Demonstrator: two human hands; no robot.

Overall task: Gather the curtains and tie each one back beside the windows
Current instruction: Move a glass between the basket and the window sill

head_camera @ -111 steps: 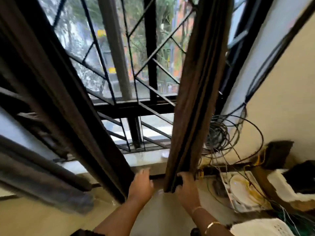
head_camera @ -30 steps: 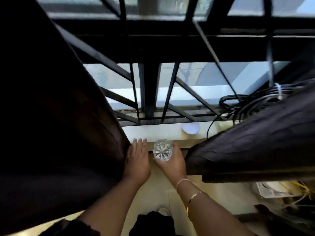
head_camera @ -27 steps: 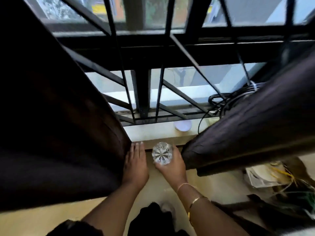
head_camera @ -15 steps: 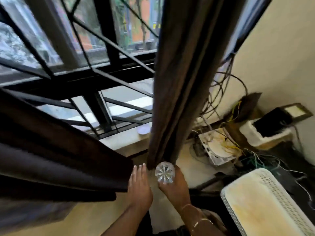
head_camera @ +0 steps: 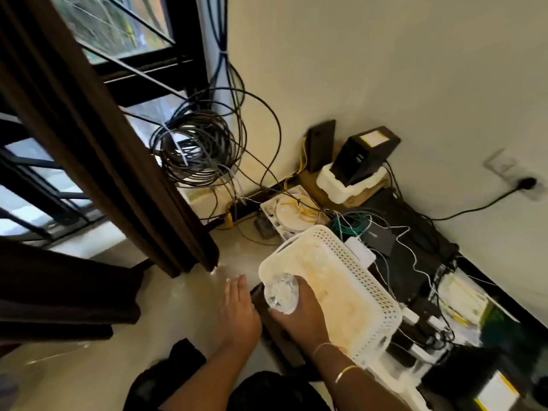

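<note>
A cream wall (head_camera: 385, 69) fills the right and top, meeting the black-framed window (head_camera: 142, 66) at the corner; the right curtain (head_camera: 98, 137), dark brown, hangs loose in folds across the window, slanting down from the upper left, its hem ending just above the floor (head_camera: 178, 315) near the left fingertips; the left curtain (head_camera: 59, 295) bunches low at the left edge, well apart from both hands; between the two hems lies a strip of bare glossy floor, the only open room, as the whole corner along the wall is crowded with gear and wires; a white perforated basket (head_camera: 350, 262) stands just right of the hands, its inside yellowish, though whether that is its base or something in it I cannot tell; a coil of cables (head_camera: 195, 152) hangs by the window's edge just beside the right curtain, loose loops trailing to the floor; a foam tray (head_camera: 335, 185) against the wall holds a black box (head_camera: 361, 152); the left hand (head_camera: 240, 315) is flat, palm down, fingers straight and together, holding nothing, over the floor; the right hand (head_camera: 302, 315) curls round a clear cut glass (head_camera: 281, 295) at the basket's near corner; whether the hands touch I cannot tell.
</note>
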